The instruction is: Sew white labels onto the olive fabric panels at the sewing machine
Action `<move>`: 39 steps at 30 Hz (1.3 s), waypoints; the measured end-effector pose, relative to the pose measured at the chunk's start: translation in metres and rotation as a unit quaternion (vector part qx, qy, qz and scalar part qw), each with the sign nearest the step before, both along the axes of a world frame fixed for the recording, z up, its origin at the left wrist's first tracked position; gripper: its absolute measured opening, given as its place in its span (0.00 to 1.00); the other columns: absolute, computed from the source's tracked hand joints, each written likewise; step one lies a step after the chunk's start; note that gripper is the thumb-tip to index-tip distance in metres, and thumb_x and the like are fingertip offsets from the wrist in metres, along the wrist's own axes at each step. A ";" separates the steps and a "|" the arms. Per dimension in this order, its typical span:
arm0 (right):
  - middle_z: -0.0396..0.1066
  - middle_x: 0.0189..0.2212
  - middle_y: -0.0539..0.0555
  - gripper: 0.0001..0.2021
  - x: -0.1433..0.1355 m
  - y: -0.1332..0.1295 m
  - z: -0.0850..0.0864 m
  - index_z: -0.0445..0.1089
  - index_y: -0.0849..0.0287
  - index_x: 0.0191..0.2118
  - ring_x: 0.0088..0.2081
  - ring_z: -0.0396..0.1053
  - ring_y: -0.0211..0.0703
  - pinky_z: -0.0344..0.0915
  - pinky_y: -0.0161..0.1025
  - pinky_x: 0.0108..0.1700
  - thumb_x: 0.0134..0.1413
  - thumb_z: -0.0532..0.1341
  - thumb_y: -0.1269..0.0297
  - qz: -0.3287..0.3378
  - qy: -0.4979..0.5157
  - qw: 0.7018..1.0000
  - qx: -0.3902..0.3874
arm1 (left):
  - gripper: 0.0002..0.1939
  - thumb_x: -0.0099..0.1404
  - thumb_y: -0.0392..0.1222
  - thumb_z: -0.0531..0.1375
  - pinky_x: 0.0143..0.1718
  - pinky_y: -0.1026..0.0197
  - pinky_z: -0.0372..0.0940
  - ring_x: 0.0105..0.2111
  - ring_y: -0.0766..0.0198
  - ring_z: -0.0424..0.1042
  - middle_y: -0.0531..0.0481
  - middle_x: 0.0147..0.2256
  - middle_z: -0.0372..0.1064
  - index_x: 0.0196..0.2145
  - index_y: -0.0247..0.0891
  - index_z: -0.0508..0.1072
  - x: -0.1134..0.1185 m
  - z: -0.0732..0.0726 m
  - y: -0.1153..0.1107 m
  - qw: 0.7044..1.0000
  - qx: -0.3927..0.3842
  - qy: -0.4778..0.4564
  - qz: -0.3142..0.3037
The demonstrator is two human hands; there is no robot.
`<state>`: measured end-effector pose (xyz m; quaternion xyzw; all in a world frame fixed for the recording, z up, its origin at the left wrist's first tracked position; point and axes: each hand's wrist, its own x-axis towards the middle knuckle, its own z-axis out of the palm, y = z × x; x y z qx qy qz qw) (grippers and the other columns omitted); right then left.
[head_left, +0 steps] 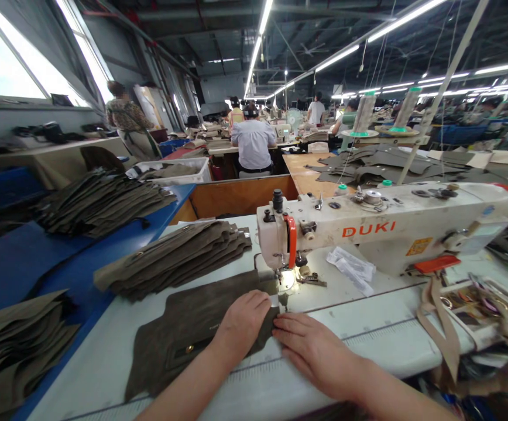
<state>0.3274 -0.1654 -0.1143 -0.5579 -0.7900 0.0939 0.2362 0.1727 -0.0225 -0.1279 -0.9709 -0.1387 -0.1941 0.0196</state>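
Observation:
A dark olive fabric panel (184, 313) lies on the pale sewing table, its far corner by the needle area of a white sewing machine (315, 234). Its near part bears a strip with a brass-coloured snap (189, 349). My left hand (243, 321) presses on the panel's right part, its fingers held together and closed on the cloth. To the right, my right hand (309, 348) has its fingertips closed at the panel's right edge, just in front of the lit presser foot (286, 280). My thumbs are mostly hidden.
Stacked olive panels (179, 254) lie left of the machine, with more stacks (105, 202) on a blue table (12, 251). A clear plastic packet (351, 269) rests under the machine arm. An accessory tray (484, 307) with tan straps stands right. Several people work beyond.

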 end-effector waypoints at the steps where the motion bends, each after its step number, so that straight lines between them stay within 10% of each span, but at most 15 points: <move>1: 0.70 0.52 0.57 0.15 0.002 0.004 0.001 0.67 0.61 0.54 0.54 0.63 0.45 0.59 0.42 0.59 0.65 0.52 0.68 -0.012 0.010 1.000 0.007 | 0.12 0.64 0.24 0.53 0.46 0.55 0.68 0.40 0.59 0.72 0.48 0.38 0.72 0.38 0.37 0.70 0.000 0.001 -0.001 1.000 -0.001 0.001 0.003; 39: 0.71 0.34 0.56 0.09 0.031 0.061 -0.001 0.73 0.61 0.38 0.37 0.66 0.44 0.61 0.40 0.43 0.62 0.55 0.72 -0.110 -0.125 0.985 0.047 | 0.16 0.72 0.36 0.47 0.52 0.54 0.68 0.52 0.58 0.71 0.42 0.50 0.73 0.52 0.34 0.69 0.017 -0.014 0.009 0.999 0.032 -0.029 -0.009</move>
